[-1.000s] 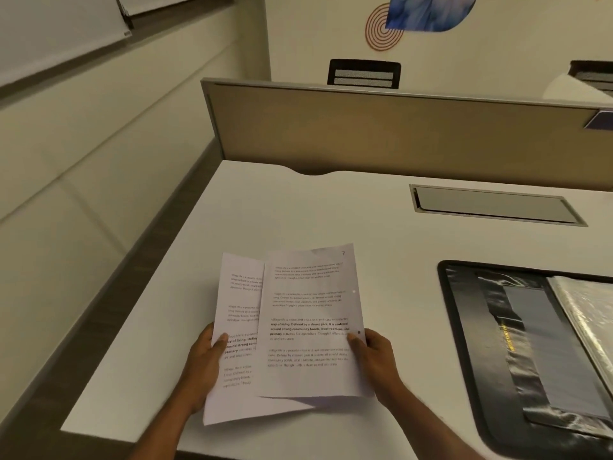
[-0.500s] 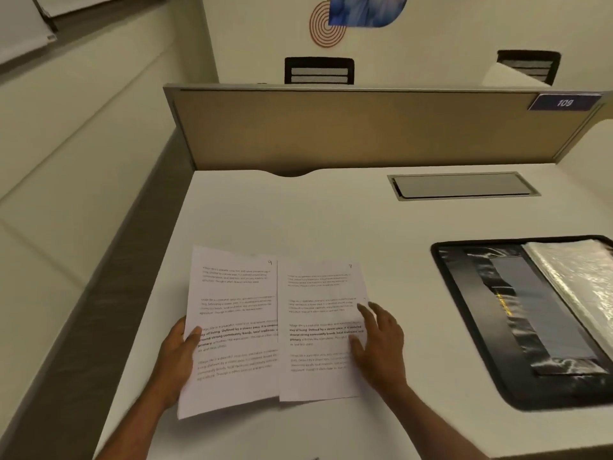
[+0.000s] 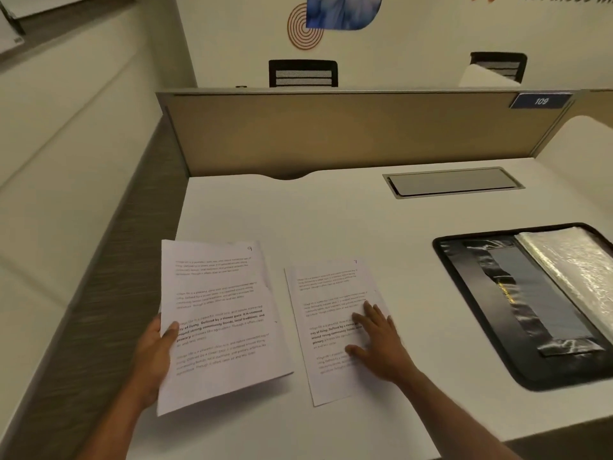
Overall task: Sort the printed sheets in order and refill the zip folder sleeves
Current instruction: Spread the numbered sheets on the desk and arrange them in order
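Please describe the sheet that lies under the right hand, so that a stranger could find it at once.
Start at the open black zip folder on the right of the white desk. Just left of it one printed sheet lies flat under the right hand. Unlike the sheets the left hand holds, its corner reads 7, not 9.

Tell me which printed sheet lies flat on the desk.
The sheet marked 7, pressed flat under the right hand. The stack topped by sheet 9 is lifted in the left hand's grip.
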### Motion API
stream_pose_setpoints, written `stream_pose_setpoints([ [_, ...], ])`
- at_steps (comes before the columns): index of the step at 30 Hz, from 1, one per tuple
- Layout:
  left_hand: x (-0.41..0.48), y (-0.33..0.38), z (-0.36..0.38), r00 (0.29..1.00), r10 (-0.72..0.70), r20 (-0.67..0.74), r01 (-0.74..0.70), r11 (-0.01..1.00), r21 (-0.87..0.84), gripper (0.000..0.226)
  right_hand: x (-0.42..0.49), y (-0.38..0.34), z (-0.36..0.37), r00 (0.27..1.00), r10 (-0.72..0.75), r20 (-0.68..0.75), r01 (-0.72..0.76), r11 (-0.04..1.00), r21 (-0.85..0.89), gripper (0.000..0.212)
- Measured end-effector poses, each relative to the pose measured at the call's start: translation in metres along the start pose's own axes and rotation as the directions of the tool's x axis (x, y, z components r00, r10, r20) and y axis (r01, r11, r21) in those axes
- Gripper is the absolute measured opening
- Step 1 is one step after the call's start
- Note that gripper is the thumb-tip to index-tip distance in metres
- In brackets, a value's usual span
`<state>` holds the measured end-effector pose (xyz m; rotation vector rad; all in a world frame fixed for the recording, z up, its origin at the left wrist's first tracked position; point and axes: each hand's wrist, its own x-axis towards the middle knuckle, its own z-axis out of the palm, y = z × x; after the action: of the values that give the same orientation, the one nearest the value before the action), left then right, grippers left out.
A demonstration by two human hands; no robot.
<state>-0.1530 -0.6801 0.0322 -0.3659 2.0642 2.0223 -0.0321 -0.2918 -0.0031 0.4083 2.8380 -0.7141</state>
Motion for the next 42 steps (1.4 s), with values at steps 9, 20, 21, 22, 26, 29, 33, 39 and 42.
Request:
stream_pose_setpoints([
  [9, -0.006, -0.002, 0.009, 0.997, -0.031, 0.068, 0.032, 0.999, -0.01, 0.024, -0.004, -0.052, 0.036, 0.998, -0.061, -0.031, 0.061, 0.998, -0.008, 0.096],
  [20, -0.021, -0.005, 0.031, 0.986, -0.025, 0.163, 0.021, 0.999, 0.027, 0.027, -0.014, -0.071, 0.055, 0.987, -0.148, -0.057, 0.143, 0.986, -0.091, 0.084],
  [21, -0.021, -0.006, 0.033, 0.986, -0.023, 0.165, 0.019, 0.999, 0.029, 0.027, -0.014, -0.071, 0.057, 0.983, -0.171, -0.062, 0.164, 0.98, -0.111, 0.082],
  [22, -0.022, -0.006, 0.035, 0.986, -0.021, 0.168, 0.015, 0.999, 0.032, 0.027, -0.014, -0.07, 0.06, 0.977, -0.199, -0.08, 0.187, 0.973, -0.134, 0.083],
  [26, -0.024, -0.007, 0.042, 0.986, -0.017, 0.168, 0.014, 1.0, 0.022, 0.025, -0.013, -0.063, 0.058, 0.967, -0.203, -0.152, 0.198, 0.979, -0.047, 0.068],
  [29, -0.024, -0.009, 0.047, 0.987, -0.016, 0.16, 0.015, 1.0, 0.012, 0.025, -0.018, -0.069, 0.037, 0.966, -0.07, -0.251, 0.147, 0.942, 0.302, 0.024],
  [33, -0.03, -0.012, 0.062, 0.984, -0.014, 0.178, 0.011, 1.0, 0.012, 0.025, -0.017, -0.071, 0.021, 0.986, 0.166, 0.002, -0.102, 0.598, 0.795, 0.041],
  [39, -0.038, -0.023, 0.089, 0.98, -0.028, 0.195, 0.032, 0.999, -0.016, 0.026, -0.013, -0.048, 0.016, 0.967, 0.253, -0.011, -0.159, 0.641, 0.75, 0.02],
  [42, -0.041, -0.027, 0.1, 0.979, -0.032, 0.199, 0.037, 0.999, -0.023, 0.026, -0.014, -0.032, 0.01, 0.96, 0.279, -0.022, -0.173, 0.652, 0.738, 0.015],
])
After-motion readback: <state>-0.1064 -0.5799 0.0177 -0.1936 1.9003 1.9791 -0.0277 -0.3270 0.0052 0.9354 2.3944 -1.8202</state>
